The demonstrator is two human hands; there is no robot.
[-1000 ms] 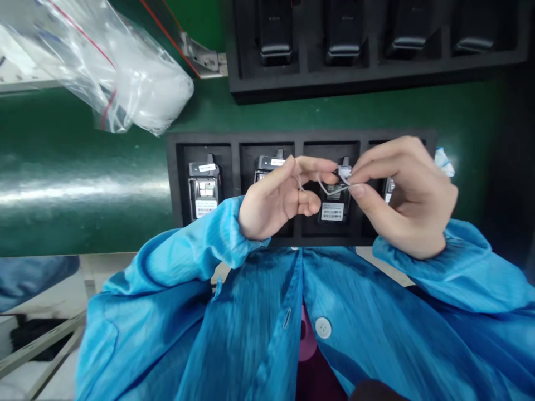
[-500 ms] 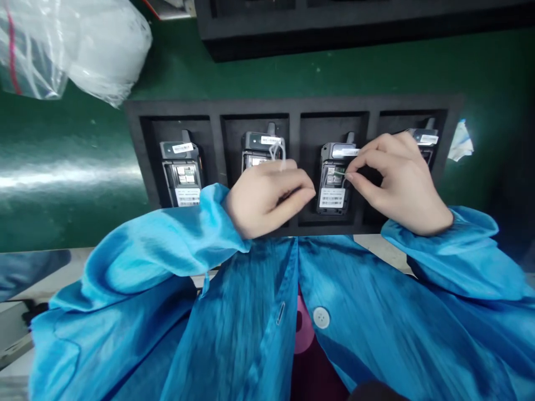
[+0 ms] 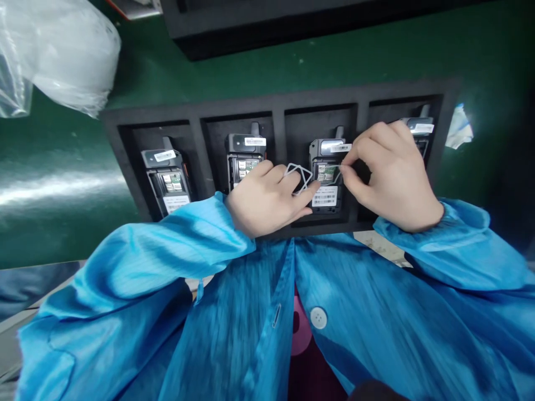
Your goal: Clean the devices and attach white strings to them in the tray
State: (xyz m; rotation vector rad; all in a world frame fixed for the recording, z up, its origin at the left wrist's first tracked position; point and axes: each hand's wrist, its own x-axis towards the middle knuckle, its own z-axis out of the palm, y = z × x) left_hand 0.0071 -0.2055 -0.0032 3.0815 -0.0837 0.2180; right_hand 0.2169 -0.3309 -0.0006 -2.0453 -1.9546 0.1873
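My right hand (image 3: 388,172) pinches a thin white rectangular gasket (image 3: 337,174) between thumb and index finger. That gasket lies over the open back recess of the third handheld radio-like device (image 3: 325,197), where metal card holders and green circuit board show. Several similar loose gaskets (image 3: 298,167) are hooked in the fingers of my left hand (image 3: 270,197), whose index fingertip reaches the recess's left edge. Beside my left hand lies the second device (image 3: 244,143), partly covered by it. Each device rests in its own compartment of a black foam tray (image 3: 278,125).
The first device (image 3: 161,167) sits at the tray's left end; my right hand partly hides the fourth device (image 3: 420,128). Another black tray (image 3: 271,30) stands behind. A white plastic bag (image 3: 75,55) is at upper left, crumpled paper (image 3: 458,128) at right, all on a green tabletop (image 3: 313,67).
My left hand has extended its index finger to the third device's recess, and the gaskets in it have swung to the right. My right hand still pinches its gasket there. The view has shifted slightly.
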